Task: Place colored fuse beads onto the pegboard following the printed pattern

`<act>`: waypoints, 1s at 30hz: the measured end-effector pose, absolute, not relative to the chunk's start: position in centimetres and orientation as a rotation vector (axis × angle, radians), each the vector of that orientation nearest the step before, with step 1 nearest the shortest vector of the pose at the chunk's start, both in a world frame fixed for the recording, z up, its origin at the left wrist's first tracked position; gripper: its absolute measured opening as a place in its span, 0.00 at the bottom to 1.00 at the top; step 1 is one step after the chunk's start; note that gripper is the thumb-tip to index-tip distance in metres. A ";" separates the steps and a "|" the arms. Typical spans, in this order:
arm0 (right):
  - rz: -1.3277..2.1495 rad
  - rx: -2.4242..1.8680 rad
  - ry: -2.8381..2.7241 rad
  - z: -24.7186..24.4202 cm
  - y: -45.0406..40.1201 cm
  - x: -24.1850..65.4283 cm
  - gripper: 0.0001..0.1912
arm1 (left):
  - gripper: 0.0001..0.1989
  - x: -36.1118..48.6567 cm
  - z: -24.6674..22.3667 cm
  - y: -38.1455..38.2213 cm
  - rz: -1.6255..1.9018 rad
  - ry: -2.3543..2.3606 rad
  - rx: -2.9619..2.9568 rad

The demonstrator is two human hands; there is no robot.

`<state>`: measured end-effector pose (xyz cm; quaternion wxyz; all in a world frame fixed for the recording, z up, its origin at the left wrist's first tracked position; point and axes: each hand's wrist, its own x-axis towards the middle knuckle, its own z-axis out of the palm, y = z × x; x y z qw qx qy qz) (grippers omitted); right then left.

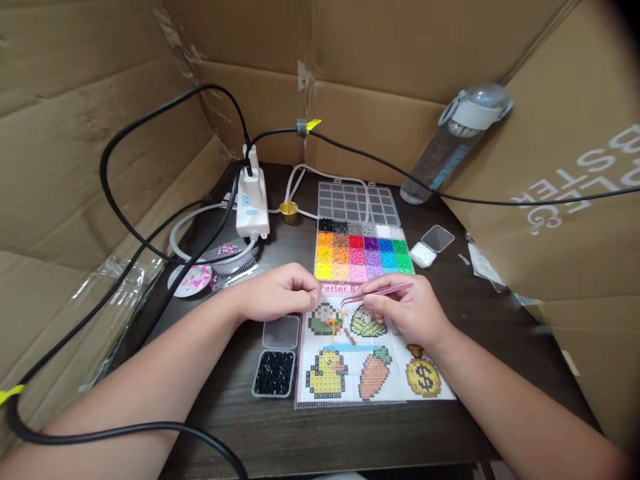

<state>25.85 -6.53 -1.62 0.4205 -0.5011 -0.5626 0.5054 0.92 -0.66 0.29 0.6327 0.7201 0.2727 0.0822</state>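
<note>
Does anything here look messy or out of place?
Yes, two things. A black cable crosses loosely in front of the left forearm, an odd place for wiring. Pink beads also lie scattered on the round white dish, unlike those sorted by colour in the bead box.

On the dark desk (pixel 280 433) I see a pattern sheet (pixel 353 375) beneath the right grip (pixel 407 310), an open box of black beads (pixel 281 333) near the left grip (pixel 280 291), a bead case (pixel 350 203) beyond both
</note>
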 end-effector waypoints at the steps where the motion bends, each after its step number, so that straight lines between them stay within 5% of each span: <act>1: 1.323 -1.243 -1.384 -1.9 -6.7 25.9 0.05 | 0.12 0.9 0.2 -0.6 0.184 0.624 1.645; 30: 1.314 -1.366 -1.438 -1.6 -6.9 25.2 0.05 | 0.13 1.0 0.3 -0.6 0.180 0.615 1.686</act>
